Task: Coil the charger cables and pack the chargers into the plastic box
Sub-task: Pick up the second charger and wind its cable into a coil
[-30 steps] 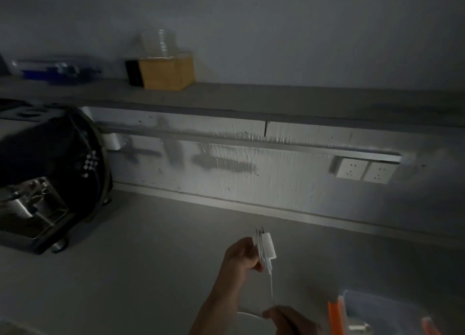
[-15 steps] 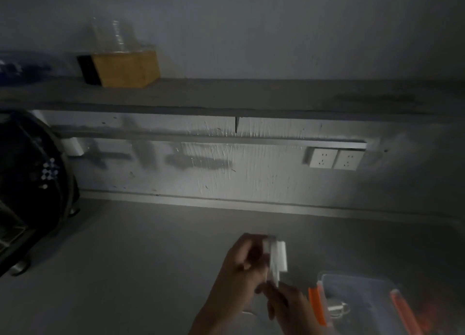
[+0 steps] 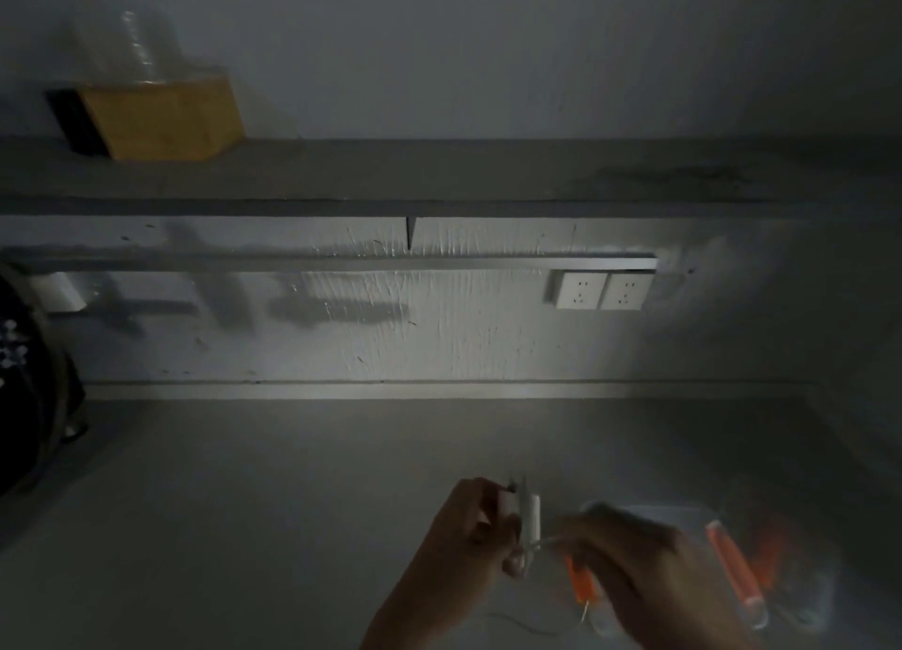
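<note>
In dim light my left hand (image 3: 468, 527) grips a small white charger (image 3: 529, 522) upright above the grey counter, prongs pointing up. My right hand (image 3: 629, 566) pinches the thin white cable (image 3: 546, 544) just beside the charger's lower end. The cable's slack trails down across the counter, seen as a cable loop (image 3: 527, 626) below my hands. A clear plastic box (image 3: 683, 515) with orange latches (image 3: 734, 569) sits on the counter to the right, partly hidden behind my right hand. Its contents are too blurred to make out.
A double wall socket (image 3: 603, 290) is mounted on the backsplash under a rail. A yellow box (image 3: 166, 117) stands on the shelf above, with clear plastic on top. A dark round appliance (image 3: 29, 385) sits at the left edge.
The view has shifted right, so the appliance slid toward the left edge. My right hand came up from below to the cable beside the charger, now in front of the plastic box.
</note>
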### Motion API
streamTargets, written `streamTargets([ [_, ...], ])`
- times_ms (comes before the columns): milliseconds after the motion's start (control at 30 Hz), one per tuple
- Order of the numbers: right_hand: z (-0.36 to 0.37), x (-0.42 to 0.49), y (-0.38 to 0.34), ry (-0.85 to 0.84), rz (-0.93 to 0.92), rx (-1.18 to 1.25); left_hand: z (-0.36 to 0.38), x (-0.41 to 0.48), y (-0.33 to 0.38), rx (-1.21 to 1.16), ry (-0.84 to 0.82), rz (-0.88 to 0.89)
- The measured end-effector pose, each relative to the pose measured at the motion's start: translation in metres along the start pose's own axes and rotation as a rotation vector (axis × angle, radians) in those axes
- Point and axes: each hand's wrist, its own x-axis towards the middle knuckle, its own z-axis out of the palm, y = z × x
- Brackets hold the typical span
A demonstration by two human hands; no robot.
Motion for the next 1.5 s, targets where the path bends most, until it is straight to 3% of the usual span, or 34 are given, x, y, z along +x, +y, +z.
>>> streamTargets([
  [133, -0.018, 0.03, 0.019, 0.02, 0.066, 0.28, 0.0, -0.018, 0.029, 0.051, -0.184, 0.132],
  [267, -0.002, 0.048, 0.026, 0.014, 0.131, 0.547, -0.018, -0.027, 0.056, 0.07, -0.215, 0.219],
  [433, 0.055, 0.05, 0.018, -0.043, 0.361, 0.913, -0.038, -0.026, 0.05, -0.009, -0.218, 0.171],
  [533, 0.089, 0.043, 0.005, -0.02, 0.398, 0.734, -0.041, -0.016, 0.029, -0.029, -0.05, 0.176],
  [600, 0.106, 0.03, -0.002, 0.023, 0.4, 0.652, -0.043, -0.011, 0.025, -0.177, 0.084, 0.123],
  [667, 0.116, 0.015, -0.005, -0.112, 0.395, 0.626, -0.048, -0.003, 0.026, -0.303, 0.184, 0.062],
  [767, 0.11, -0.013, -0.002, -0.426, 0.506, 0.991, -0.06, 0.017, 0.02, -0.235, 0.35, 0.033],
  [800, 0.106, -0.016, 0.002, -0.441, 0.569, 0.94, -0.064, 0.023, 0.015, -0.177, 0.388, 0.01],
  [867, 0.095, -0.021, 0.001, -0.397, 0.478, 0.889, -0.065, 0.031, 0.007, -0.095, 0.403, -0.026],
  [967, 0.089, -0.005, -0.008, -0.039, 0.253, 0.307, -0.053, 0.034, -0.001, -0.059, 0.371, -0.034],
  [1000, 0.081, -0.004, -0.005, -0.04, 0.133, 0.098, -0.047, 0.037, -0.002, -0.051, 0.37, -0.037],
  [1100, 0.03, 0.02, 0.002, -0.036, -0.145, -0.043, -0.032, 0.043, 0.0, 0.051, 0.321, -0.037],
  [1167, 0.004, 0.04, 0.006, 0.032, -0.18, -0.105, -0.019, 0.041, 0.001, 0.075, 0.237, -0.02],
  [1333, -0.021, 0.077, 0.039, 0.256, -0.095, -0.028, 0.003, 0.023, 0.026, 0.021, -0.031, 0.102],
  [1500, 0.003, 0.085, 0.058, 0.172, 0.133, 0.521, -0.007, 0.018, 0.051, -0.062, -0.165, 0.159],
])
